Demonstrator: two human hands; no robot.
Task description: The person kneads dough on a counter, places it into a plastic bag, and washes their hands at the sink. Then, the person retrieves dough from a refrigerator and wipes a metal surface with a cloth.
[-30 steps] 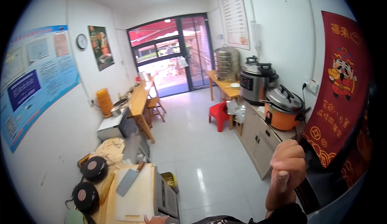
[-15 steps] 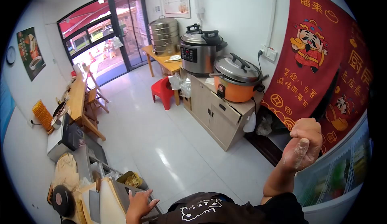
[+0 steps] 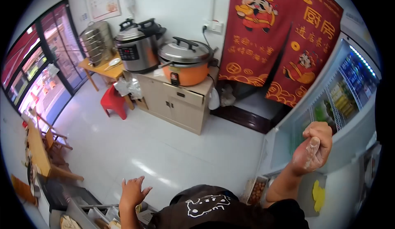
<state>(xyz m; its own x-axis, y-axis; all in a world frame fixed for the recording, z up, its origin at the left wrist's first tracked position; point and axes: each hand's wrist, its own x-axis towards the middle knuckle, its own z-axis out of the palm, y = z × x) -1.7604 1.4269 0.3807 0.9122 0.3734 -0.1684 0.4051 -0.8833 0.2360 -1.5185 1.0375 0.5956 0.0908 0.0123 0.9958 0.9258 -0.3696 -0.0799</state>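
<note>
My right hand [image 3: 313, 148] is raised on the right, its fingers curled into a fist with white powder on the thumb and palm. Whatever it may hold is hidden. Behind that fist stands a lit display fridge [image 3: 269, 155] with bottles and packages on wire shelves. My left hand [image 3: 133, 191] hangs low with its fingers spread, holding nothing. It is nearest to a grey counter unit with bins at the lower left. A dark apron [image 3: 197, 194] with a white cat drawing covers my front.
A cabinet [image 3: 164, 105] carries an orange rice cooker [image 3: 187, 73] and a pressure cooker [image 3: 138, 56]. Red curtains [image 3: 255, 43] hang across a doorway. A red stool [image 3: 113, 103] stands by a small table. Below my right arm are a basket of eggs [image 3: 258, 190] and a yellow cloth [image 3: 318, 196].
The view has turned to the right, bringing the fridge, eggs and yellow cloth in while the work board slides out at lower left. My right hand stays closed, my left spread.
</note>
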